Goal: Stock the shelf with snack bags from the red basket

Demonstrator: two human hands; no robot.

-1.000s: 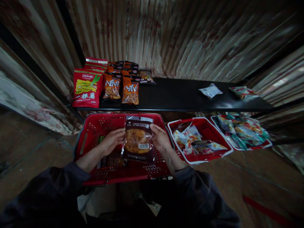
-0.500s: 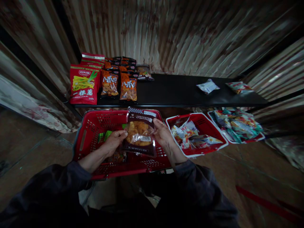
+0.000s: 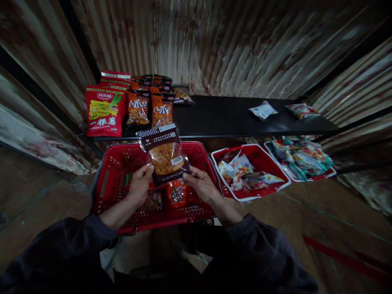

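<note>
A brown snack bag (image 3: 165, 157) with a clear window and a barcode label is held up over a large red shopping basket (image 3: 107, 179). My left hand (image 3: 141, 184) is closed on the bag's lower left edge. My right hand (image 3: 200, 183) pinches its lower right corner. Below the bag, inside the basket, lie an orange-red packet (image 3: 177, 195) and a dark packet (image 3: 152, 203); a green packet (image 3: 127, 179) is partly hidden behind my left hand.
Red bags (image 3: 105, 112) and orange-black snack bags (image 3: 162, 111) stand in rows at the left of the black shelf (image 3: 220, 118). A white packet (image 3: 263, 110) lies farther right. Two smaller baskets, one with white packets (image 3: 237, 167) and one with green packets (image 3: 309, 157), sit at right.
The snack bag has moved up and left and tilted. My right hand has slid from its upper right side to the lower corner. The orange-red packet beneath has come into view.
</note>
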